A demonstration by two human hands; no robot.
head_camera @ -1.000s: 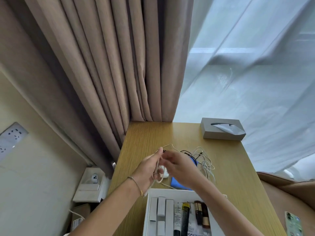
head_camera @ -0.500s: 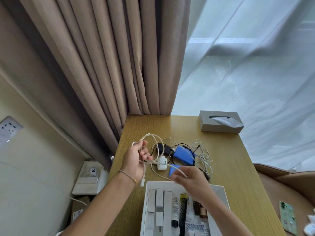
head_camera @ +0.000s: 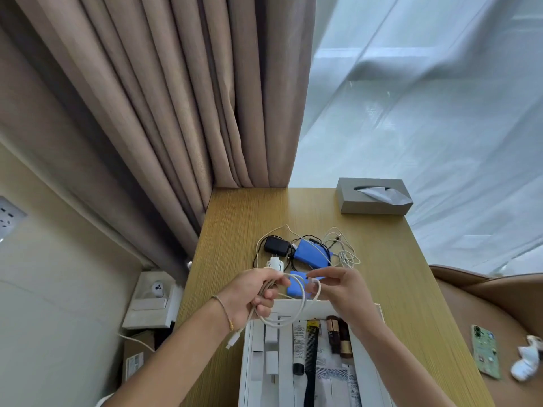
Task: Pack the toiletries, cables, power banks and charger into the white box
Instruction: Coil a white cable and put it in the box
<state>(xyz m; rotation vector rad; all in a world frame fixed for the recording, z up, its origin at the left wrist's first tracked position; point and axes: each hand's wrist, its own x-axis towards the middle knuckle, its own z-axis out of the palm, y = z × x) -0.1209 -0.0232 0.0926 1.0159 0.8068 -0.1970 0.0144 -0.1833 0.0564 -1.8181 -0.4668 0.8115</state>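
Observation:
My left hand (head_camera: 254,295) grips a coiled white cable (head_camera: 298,311) above the far edge of the white box (head_camera: 245,365); one plug dangles below the wrist. My right hand (head_camera: 342,292) pinches the cable's other end beside it. The box holds white cartons, a tube, a black comb and brown bottles. Behind my hands lie two blue power banks (head_camera: 311,254), a black charger (head_camera: 276,245), a small white charger (head_camera: 275,264) and tangled cables (head_camera: 343,251) on the wooden table (head_camera: 235,224).
A grey tissue box (head_camera: 373,198) stands at the table's far right corner. Curtains hang behind the table. A phone (head_camera: 486,353) and a white item (head_camera: 526,362) lie on the brown seat at right. A wall socket and small boxes sit at left.
My left hand has come down toward the box with the cable gathered into a coil. My right hand rose from the box edge and took the cable's end.

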